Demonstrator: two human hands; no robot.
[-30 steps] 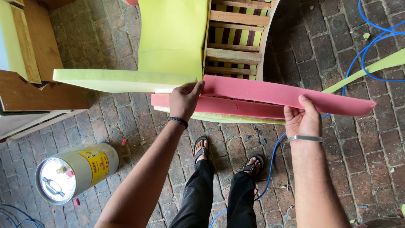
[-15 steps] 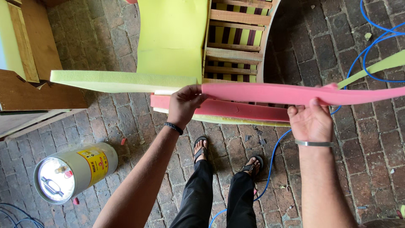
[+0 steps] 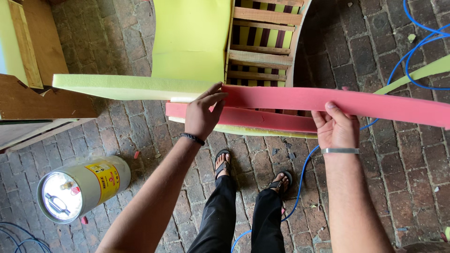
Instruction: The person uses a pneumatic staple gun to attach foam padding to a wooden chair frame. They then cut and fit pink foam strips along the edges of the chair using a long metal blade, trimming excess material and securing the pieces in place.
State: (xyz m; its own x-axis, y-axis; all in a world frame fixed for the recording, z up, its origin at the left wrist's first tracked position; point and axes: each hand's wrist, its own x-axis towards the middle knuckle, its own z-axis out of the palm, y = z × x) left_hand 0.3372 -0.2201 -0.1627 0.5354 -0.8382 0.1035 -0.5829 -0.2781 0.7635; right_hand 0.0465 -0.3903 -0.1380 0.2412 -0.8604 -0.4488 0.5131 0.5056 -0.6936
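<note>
A: State the position of the pink foam strip (image 3: 328, 100).

B: It lies level across the front edge of the wooden chair frame (image 3: 262, 51), long axis running left to right. Its left end butts against the green foam strip (image 3: 126, 86) at the frame's front left corner. Its right end runs out of view.

A: Hand positions?

B: The left hand (image 3: 202, 115) sits at that joint, fingers spread and laid flat on the strip's left end, pressing rather than gripping. The right hand (image 3: 336, 129) is below the strip's middle; the thumb (image 3: 332, 108) lies on the front face, the other fingers curl underneath. Whether they close fully on the foam cannot be determined.

A: Which hand is nearer the joint?

B: The left. The right is well apart from it.

A: Containers?

B: One metal can (image 3: 82, 187) lies on its side on the brick floor (image 3: 154, 136), near the left foot. Its lid is shut, so contents are not visible.
</note>
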